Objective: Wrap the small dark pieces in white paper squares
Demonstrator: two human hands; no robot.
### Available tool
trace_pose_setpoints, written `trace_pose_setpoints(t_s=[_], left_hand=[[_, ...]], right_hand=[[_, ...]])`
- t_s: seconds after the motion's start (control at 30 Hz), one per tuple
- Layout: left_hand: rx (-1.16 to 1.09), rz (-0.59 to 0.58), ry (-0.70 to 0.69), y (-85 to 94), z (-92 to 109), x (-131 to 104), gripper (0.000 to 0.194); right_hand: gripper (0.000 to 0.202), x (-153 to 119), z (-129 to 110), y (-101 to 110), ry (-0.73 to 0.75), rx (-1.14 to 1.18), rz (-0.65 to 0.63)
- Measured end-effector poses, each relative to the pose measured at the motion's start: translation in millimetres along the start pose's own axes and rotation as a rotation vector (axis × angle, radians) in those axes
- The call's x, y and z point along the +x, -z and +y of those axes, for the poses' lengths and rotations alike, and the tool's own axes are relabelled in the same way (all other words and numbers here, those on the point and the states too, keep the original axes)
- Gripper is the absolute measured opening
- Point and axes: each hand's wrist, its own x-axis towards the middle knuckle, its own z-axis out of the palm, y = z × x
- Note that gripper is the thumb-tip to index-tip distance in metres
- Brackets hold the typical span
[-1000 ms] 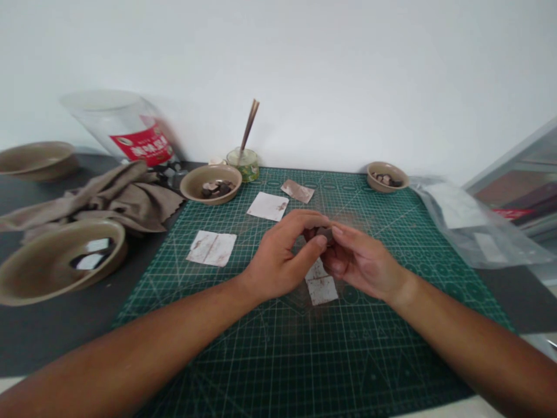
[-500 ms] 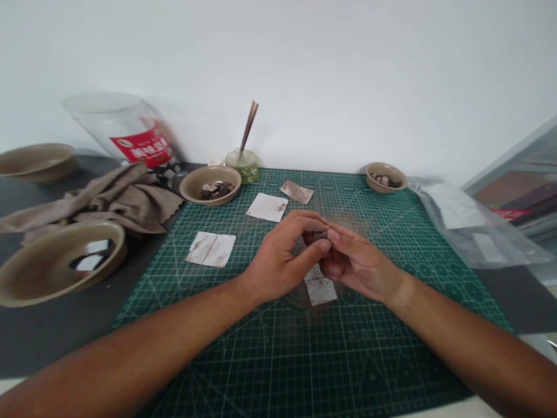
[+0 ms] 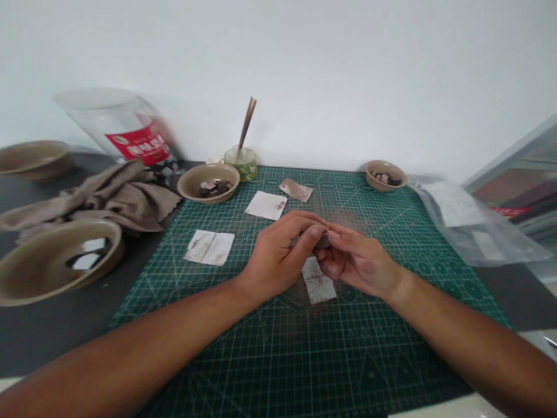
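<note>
Near the middle of the green cutting mat (image 3: 278,342), my left hand (image 3: 282,247) and my right hand (image 3: 354,255) meet at the fingertips. Between them they grip a small dark grey piece (image 3: 322,241), mostly hidden by the fingers. Below the hands lies a creased white paper (image 3: 319,284) with brown smudges, partly covered by them. Another smudged white paper (image 3: 210,248) rests left of my left hand. Behind the hands are a white square (image 3: 266,205) with a brown mark and a brownish sheet (image 3: 296,190).
Bowls of dark and pale pieces stand back left (image 3: 187,184) and back right (image 3: 383,181). A glass holder (image 3: 247,165) with sticks, a brown cloth (image 3: 126,197), a clear jar (image 3: 104,125), a large bowl (image 3: 26,267) and a plastic bag (image 3: 474,232) surround the mat.
My left thumb has shifted up over the small dark piece, and more of the paper beneath shows. The piece is more visible between the fingertips. The view has moved slightly.
</note>
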Motion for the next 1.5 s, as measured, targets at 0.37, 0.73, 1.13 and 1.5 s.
trace_pose_setpoints(t_s=[0.37,0.73,1.13,1.5], left_hand=[[-0.092,0.062,0.167,0.1,-4.6,-7.6,0.019],[-0.382,0.045,0.355,-4.5,-3.9,-2.0,0.02],[-0.261,0.09,0.414,-8.7,-2.8,-4.9,0.016],[-0.041,0.133,0.357,-6.1,-1.2,0.1,0.037]], right_hand=[[0.021,-7.0,0.3,2.1,0.396,-0.562,0.118],[0.024,-8.7,1.2,-0.2,0.654,-1.215,0.244],[0.013,-6.2,3.5,-2.5,0.787,-1.36,0.204],[0.017,-8.4,4.9,-3.3,0.439,-0.793,0.093]])
